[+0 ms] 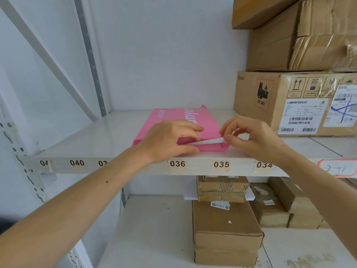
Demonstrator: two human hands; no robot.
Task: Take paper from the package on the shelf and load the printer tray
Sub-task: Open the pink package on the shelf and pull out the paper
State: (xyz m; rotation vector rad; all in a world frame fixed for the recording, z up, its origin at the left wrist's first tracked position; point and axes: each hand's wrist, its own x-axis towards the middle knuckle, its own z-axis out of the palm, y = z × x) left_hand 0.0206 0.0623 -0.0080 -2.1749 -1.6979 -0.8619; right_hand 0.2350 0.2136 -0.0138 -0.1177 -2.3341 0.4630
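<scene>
A pink paper package lies flat on the white shelf, its open end facing me. My left hand rests on the package's near left corner, fingers curled around its open edge and holding it down. My right hand pinches the corner of the white paper sheets that stick out of the opening between thumb and forefinger. No printer or tray is in view.
Stacked cardboard boxes stand on the same shelf just right of my right hand. The shelf's front edge carries number labels. More brown boxes sit on the lower shelf. A white upright post runs at the left rear.
</scene>
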